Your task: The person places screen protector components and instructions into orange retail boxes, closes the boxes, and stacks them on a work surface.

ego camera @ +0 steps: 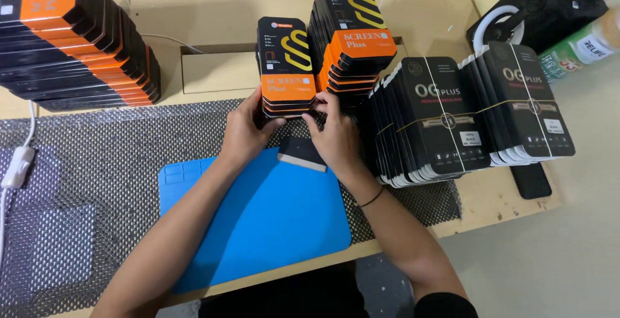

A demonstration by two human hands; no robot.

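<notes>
Box stack point(286, 72) between both hands point(287, 134)

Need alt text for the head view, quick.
Both hands, left hand and right hand, grip a short stack of orange-black boxes above a blue mat. Taller stacks stand around it.

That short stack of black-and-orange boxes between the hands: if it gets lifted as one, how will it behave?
The short stack is loose flat boxes, so layers may well slide apart unless squeezed. The left hand and right hand grip its lower sides, which probably steadies it. The boxes look stiff and glossy, so likely slippery. The taller stack stands close by; a bump might tip it.
</notes>
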